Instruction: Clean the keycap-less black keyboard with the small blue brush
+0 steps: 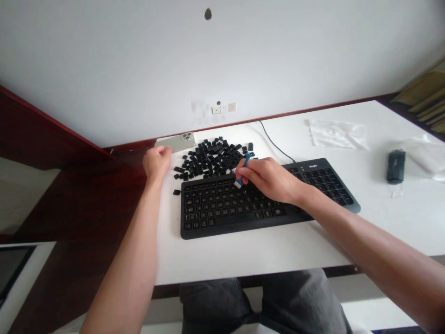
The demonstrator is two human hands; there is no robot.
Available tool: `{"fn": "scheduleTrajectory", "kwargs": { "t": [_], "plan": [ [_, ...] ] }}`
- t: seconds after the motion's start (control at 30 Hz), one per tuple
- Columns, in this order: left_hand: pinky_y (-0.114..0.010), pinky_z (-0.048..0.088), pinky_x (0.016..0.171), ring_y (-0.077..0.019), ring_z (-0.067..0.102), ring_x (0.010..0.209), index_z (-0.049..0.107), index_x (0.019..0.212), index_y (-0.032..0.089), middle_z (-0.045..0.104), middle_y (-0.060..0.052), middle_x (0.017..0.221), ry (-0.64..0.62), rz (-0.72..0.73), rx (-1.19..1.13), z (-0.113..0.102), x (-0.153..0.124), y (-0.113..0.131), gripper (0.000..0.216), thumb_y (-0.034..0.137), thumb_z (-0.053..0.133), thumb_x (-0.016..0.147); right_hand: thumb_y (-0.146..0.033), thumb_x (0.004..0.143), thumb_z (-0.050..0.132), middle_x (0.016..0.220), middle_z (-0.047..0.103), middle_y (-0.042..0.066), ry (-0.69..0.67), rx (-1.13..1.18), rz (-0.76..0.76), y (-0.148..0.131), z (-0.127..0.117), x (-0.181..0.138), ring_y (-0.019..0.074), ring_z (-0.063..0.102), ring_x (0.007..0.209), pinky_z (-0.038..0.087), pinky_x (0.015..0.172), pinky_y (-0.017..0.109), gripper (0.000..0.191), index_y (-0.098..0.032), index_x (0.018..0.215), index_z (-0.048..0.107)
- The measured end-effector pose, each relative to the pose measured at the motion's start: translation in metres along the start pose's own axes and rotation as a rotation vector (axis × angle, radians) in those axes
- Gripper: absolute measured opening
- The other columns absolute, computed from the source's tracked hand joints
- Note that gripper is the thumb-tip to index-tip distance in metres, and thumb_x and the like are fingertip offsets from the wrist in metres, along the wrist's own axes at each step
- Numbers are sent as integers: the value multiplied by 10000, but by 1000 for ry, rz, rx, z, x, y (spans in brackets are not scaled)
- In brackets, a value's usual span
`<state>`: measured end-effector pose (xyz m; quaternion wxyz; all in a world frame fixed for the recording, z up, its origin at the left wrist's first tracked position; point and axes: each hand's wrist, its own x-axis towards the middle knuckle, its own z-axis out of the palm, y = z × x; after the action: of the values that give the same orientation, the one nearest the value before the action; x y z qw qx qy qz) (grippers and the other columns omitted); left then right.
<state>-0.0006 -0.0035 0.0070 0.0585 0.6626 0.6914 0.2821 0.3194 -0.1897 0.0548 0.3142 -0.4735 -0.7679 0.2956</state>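
A black keyboard (222, 228) with its keycaps off lies on the white table, key switches showing across it. My right hand (260, 175) is above its upper middle, fingers pinched around a small blue brush (247, 160). The brush's pale bristle end points down at the switches beside the fingertips. Behind the keyboard is a loose heap of black keycaps (213, 157), with one stray keycap (176, 192) to the left. My left hand (157, 162) rests curled in a fist at the table's left edge, against the near end of a phone (177, 143) lying camera side up.
From the keyboard's back a cable (276, 147) runs toward the wall. On the right lie a clear plastic bag (337, 134), a dark block-shaped object (395, 166) and more crumpled plastic (426, 155). Wall sockets (224, 108) sit behind the white table (208, 260).
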Motion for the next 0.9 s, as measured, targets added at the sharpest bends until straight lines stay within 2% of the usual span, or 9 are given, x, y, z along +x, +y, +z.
{"fn": "scheduleTrajectory", "kwargs": {
  "t": [0.07,0.2,0.3,0.43,0.57,0.7,0.83,0.9],
  "plan": [
    [-321,236,624,-163,355,614,428,606,215,343,-3,589,4,6,2,1,0,-1,377,376,595,903,-377,1157,404,911,720,44,27,-43,-8,1,1,0,149,591,708,443,747,339,388,-205,874,605],
    [-323,238,622,-164,367,619,438,611,217,351,0,591,5,1,15,1,0,0,368,372,600,902,-370,1160,393,901,696,42,-39,-8,-44,3,0,1,149,584,718,441,741,334,374,-205,891,593],
    [-326,240,620,-162,356,610,434,613,219,355,4,590,4,-6,20,-1,-1,1,365,361,608,900,-383,1167,390,882,677,30,8,-36,-9,4,-2,0,147,562,708,431,740,338,375,-205,918,606],
    [-325,241,619,-156,338,592,422,604,217,356,6,579,7,2,13,-2,-1,2,369,344,613,893,-390,1165,409,899,689,32,-26,-17,2,6,-3,0,142,576,723,435,753,335,380,-204,893,598],
    [-319,245,618,-153,341,591,424,601,214,366,6,577,10,4,9,-1,0,2,378,350,616,896,-414,1169,393,877,677,28,18,-23,14,5,-2,-1,146,574,721,434,749,337,395,-200,926,619],
    [-317,254,624,-153,361,602,435,606,213,378,7,582,6,3,6,-1,0,0,374,359,618,899,-401,1159,409,874,681,30,-46,1,-3,4,-1,-1,144,580,720,437,746,332,378,-200,908,607],
    [-314,256,625,-148,363,603,433,604,209,377,8,582,6,5,-4,-1,-1,2,378,364,614,898,-416,1164,392,861,664,26,5,-1,15,2,-1,0,145,565,720,437,756,334,397,-202,907,606],
    [-312,254,624,-149,360,602,436,603,209,368,9,579,3,2,0,-2,-1,3,375,361,615,896,-398,1158,401,857,667,25,-30,6,26,1,-1,0,146,575,719,439,753,333,380,-200,912,613]
  ]
}}
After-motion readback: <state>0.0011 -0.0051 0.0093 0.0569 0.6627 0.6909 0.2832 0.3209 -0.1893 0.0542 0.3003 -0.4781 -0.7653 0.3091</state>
